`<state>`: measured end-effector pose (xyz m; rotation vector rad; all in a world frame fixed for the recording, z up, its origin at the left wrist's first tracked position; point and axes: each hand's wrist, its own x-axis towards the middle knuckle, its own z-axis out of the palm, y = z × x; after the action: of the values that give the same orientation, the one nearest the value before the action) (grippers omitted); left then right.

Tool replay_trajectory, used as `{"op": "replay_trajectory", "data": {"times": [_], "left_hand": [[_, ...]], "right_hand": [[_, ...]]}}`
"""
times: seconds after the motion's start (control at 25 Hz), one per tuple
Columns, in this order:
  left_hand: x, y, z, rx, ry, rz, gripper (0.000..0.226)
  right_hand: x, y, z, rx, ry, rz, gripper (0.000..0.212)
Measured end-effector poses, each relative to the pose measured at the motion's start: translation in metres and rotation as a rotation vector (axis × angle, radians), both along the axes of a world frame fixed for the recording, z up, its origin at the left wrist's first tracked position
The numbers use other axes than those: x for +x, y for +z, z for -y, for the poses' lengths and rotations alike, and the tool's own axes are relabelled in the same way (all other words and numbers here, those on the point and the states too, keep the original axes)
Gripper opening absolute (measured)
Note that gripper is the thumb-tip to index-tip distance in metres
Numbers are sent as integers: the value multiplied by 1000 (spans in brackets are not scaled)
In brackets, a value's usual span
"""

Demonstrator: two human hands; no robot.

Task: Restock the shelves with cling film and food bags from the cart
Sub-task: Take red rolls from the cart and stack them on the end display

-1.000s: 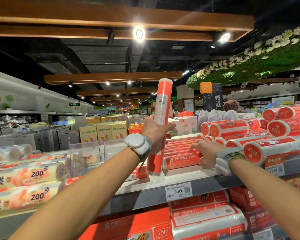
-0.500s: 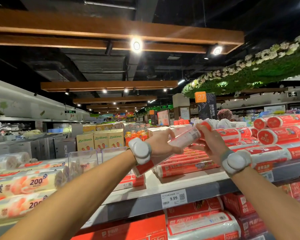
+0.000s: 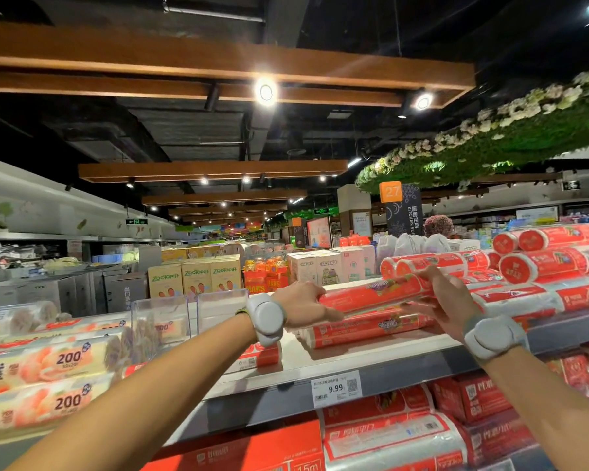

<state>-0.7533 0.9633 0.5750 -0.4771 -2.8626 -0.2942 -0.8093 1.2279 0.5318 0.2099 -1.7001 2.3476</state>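
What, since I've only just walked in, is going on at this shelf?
A person is restocking. Both hands hold one long red cling film roll lying level: the left hand grips its left end, the right hand its right end. It sits right at the top of the pile of rolls on the upper shelf; whether it already rests there, I cannot tell. It has not been let go.
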Motion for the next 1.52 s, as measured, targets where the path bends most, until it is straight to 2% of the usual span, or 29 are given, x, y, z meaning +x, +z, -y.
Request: {"op": "replay_trajectory", "data": {"times": [0.08,0.2,0.36,0.48,0.64,0.72,1.04,1.2,1.4,1.48,1.52], "left_hand": [[1,0,2,-16,-6,-11,75],[0,-7,-4,-128,19,-127,75],[-6,-18,-5,-136,-13,-105,72],[-11,-20,-2,-45,-68,30,64],[-19,-36,-6,-159,-26,-28,58],[-23,-45,-11,-204,-27,-72,58],[-35,-58,-18,-179,-79,-218,62],[-36,-58,-22,-151,-49,-227,61],[-34,-57,-26,-130,-32,-250,59],[-33,-58,-26,-123,-22,-253,59],[-32,-59,-26,-125,-21,-255,58]], "right_hand": [[0,-3,-7,-19,14,17,32],[-3,-9,-11,128,-40,34,28],[-9,-14,-17,231,-122,4,38],[-8,-15,-27,461,-197,0,36],[-15,-25,-36,859,-244,8,41],[-18,-28,-39,976,-276,-20,41],[-28,-37,-41,1200,-346,-14,24],[-30,-47,-40,1345,-444,-131,30],[-29,-53,-36,1487,-495,-129,36],[-23,-55,-32,1517,-577,-151,35],[-19,-56,-31,1534,-668,-225,32]]}}
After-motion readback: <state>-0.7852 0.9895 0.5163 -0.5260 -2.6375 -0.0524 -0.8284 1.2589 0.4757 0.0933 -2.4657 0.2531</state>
